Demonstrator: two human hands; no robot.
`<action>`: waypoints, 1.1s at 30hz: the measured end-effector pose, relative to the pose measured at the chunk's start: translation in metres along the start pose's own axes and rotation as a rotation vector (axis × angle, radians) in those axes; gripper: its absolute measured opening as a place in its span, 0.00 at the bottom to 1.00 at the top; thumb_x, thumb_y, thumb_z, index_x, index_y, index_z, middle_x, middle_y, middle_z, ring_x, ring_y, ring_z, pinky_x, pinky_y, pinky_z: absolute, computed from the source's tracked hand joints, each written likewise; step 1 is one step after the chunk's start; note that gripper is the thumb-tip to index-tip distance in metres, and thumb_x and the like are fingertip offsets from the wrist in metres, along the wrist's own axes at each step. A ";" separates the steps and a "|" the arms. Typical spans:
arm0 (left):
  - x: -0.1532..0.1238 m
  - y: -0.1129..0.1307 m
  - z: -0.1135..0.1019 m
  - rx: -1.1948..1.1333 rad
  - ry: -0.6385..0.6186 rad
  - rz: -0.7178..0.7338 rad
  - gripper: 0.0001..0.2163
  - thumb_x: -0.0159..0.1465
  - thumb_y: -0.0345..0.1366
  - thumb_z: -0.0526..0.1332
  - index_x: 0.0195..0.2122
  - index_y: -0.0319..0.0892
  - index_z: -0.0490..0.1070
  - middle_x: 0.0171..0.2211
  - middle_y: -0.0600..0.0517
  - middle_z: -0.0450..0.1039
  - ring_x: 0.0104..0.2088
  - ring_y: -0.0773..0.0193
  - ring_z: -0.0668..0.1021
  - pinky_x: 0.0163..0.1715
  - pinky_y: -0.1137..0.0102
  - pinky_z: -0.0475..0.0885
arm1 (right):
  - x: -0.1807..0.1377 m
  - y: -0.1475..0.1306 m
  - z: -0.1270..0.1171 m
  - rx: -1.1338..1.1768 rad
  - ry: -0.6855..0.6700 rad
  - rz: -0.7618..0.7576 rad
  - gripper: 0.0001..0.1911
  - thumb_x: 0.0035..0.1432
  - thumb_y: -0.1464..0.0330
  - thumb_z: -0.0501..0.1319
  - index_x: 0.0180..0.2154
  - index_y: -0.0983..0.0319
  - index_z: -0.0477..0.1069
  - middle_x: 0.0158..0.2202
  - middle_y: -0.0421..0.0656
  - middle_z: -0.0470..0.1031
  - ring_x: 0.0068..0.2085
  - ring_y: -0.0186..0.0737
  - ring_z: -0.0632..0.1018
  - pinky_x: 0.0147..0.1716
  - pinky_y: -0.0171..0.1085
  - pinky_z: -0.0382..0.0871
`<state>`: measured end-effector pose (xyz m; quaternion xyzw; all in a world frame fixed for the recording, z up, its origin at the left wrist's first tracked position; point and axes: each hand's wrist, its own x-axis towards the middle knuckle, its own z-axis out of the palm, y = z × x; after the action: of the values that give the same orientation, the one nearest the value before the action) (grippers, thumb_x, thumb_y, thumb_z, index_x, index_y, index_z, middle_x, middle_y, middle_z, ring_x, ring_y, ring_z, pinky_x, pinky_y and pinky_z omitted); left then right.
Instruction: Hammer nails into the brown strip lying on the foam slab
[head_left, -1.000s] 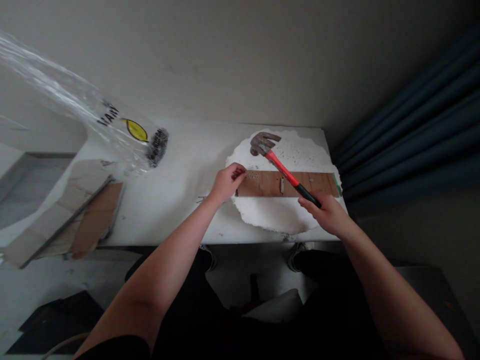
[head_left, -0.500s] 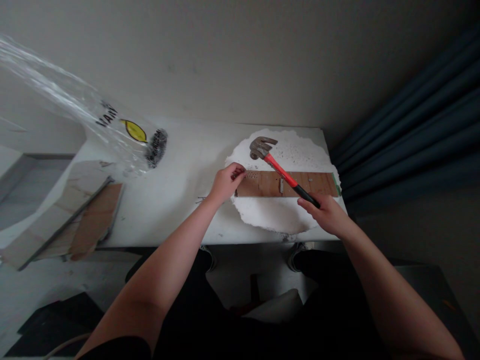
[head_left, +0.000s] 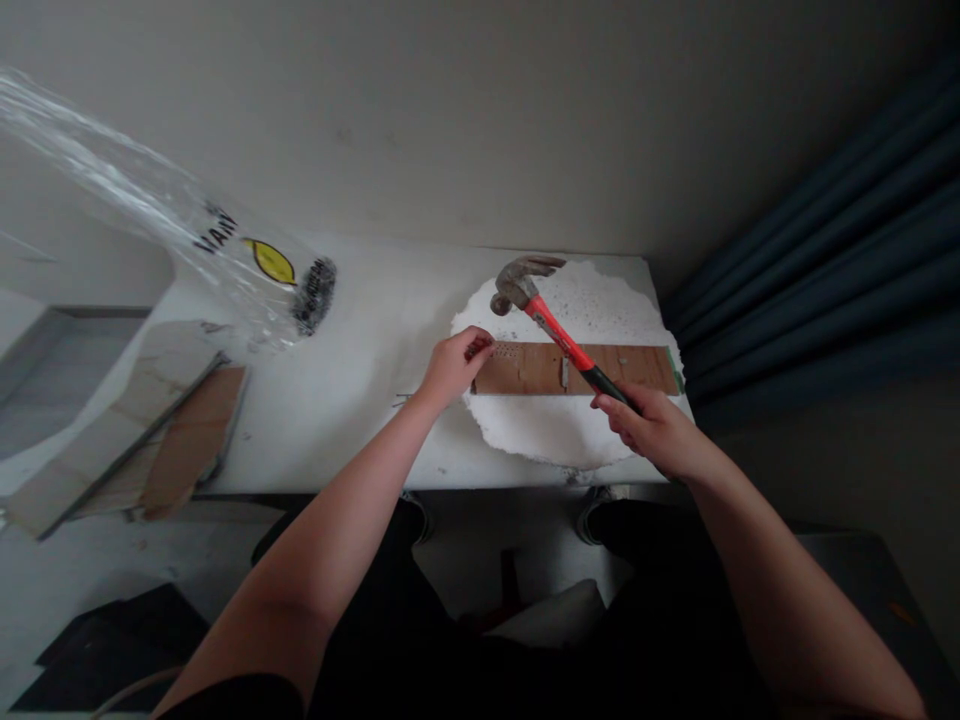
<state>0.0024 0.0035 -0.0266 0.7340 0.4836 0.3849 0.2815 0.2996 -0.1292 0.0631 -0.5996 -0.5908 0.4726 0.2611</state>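
Note:
My right hand [head_left: 651, 428] is wrapped round the black grip of a claw hammer [head_left: 559, 332] with a red neck. Its grey steel head is raised over the far side of a long brown wooden board [head_left: 525, 372]. At the board's left end, my left hand [head_left: 456, 365] has its fingers pinched together; whatever is between them is too small to make out. Tiny dots or holes mark the board beside those fingertips, and a small greyish strip [head_left: 565, 373] lies near its middle. Under the board is a rough-edged white slab [head_left: 540, 430].
A few thin nail-like pieces [head_left: 403, 400] lie on the white table [head_left: 360, 400] left of the board. Further left are a clear plastic bag [head_left: 247, 270] with printing and broken board pieces [head_left: 187, 440]. A dark curtain [head_left: 825, 230] hangs at the right, and a wall stands behind.
The hammer head has risen a little and tilted back, with my right hand turning slightly. My left hand stays in nearly the same place at the board's left end.

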 end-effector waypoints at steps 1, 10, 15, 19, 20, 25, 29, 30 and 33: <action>0.000 0.000 0.000 0.000 0.000 0.002 0.04 0.65 0.36 0.64 0.40 0.44 0.75 0.35 0.51 0.80 0.36 0.64 0.81 0.41 0.67 0.77 | 0.000 -0.001 -0.001 -0.012 0.002 0.002 0.23 0.64 0.46 0.58 0.39 0.60 0.71 0.23 0.36 0.64 0.20 0.30 0.61 0.17 0.33 0.54; -0.001 0.002 -0.001 0.005 0.014 0.011 0.04 0.65 0.35 0.64 0.40 0.43 0.75 0.36 0.51 0.80 0.36 0.63 0.81 0.41 0.67 0.77 | -0.003 -0.012 -0.003 -0.053 -0.011 -0.010 0.22 0.65 0.47 0.58 0.37 0.60 0.70 0.22 0.35 0.63 0.21 0.30 0.62 0.19 0.34 0.54; -0.001 0.002 0.001 -0.023 0.035 -0.005 0.05 0.64 0.32 0.65 0.41 0.44 0.72 0.36 0.51 0.80 0.37 0.64 0.82 0.39 0.69 0.77 | -0.006 -0.018 -0.006 -0.086 -0.025 -0.008 0.23 0.65 0.47 0.57 0.36 0.61 0.70 0.23 0.35 0.63 0.21 0.30 0.63 0.20 0.34 0.54; -0.003 0.002 0.003 -0.041 0.061 -0.027 0.15 0.62 0.31 0.67 0.47 0.45 0.66 0.36 0.53 0.80 0.34 0.66 0.82 0.37 0.71 0.77 | -0.005 -0.019 -0.006 -0.169 -0.046 -0.013 0.23 0.66 0.47 0.55 0.35 0.61 0.70 0.22 0.36 0.63 0.22 0.31 0.64 0.21 0.35 0.54; -0.003 0.002 0.003 -0.039 0.061 -0.031 0.16 0.62 0.30 0.67 0.48 0.46 0.65 0.36 0.54 0.80 0.33 0.67 0.82 0.36 0.71 0.77 | -0.004 -0.019 -0.006 -0.200 -0.054 -0.019 0.23 0.66 0.47 0.55 0.35 0.61 0.70 0.22 0.36 0.63 0.22 0.32 0.64 0.21 0.35 0.54; -0.003 0.001 0.004 -0.009 0.080 -0.042 0.19 0.61 0.31 0.68 0.49 0.47 0.62 0.35 0.53 0.81 0.33 0.65 0.82 0.35 0.69 0.76 | -0.002 -0.016 -0.002 -0.267 -0.103 -0.038 0.23 0.66 0.48 0.54 0.34 0.61 0.68 0.24 0.38 0.65 0.24 0.33 0.65 0.23 0.35 0.54; -0.002 0.000 0.005 0.006 0.090 -0.050 0.21 0.60 0.32 0.69 0.50 0.47 0.61 0.35 0.54 0.81 0.32 0.64 0.82 0.34 0.69 0.76 | -0.003 -0.017 -0.002 -0.229 -0.135 -0.017 0.23 0.66 0.47 0.54 0.36 0.61 0.69 0.25 0.38 0.66 0.25 0.33 0.65 0.24 0.35 0.56; -0.002 0.000 0.005 -0.001 0.088 -0.050 0.21 0.60 0.32 0.69 0.50 0.47 0.61 0.35 0.54 0.81 0.32 0.65 0.82 0.34 0.70 0.75 | -0.004 -0.018 -0.002 -0.220 -0.137 -0.006 0.23 0.66 0.47 0.54 0.36 0.61 0.69 0.25 0.38 0.66 0.24 0.33 0.65 0.24 0.35 0.56; -0.003 0.000 0.005 0.000 0.075 -0.043 0.22 0.60 0.32 0.69 0.52 0.47 0.60 0.34 0.55 0.80 0.31 0.66 0.82 0.34 0.71 0.75 | -0.004 -0.020 -0.003 -0.234 -0.141 0.016 0.24 0.66 0.47 0.54 0.36 0.61 0.70 0.24 0.38 0.66 0.24 0.33 0.65 0.24 0.35 0.56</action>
<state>0.0061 0.0008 -0.0300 0.7086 0.5093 0.4060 0.2715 0.2933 -0.1292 0.0831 -0.5958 -0.6540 0.4436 0.1436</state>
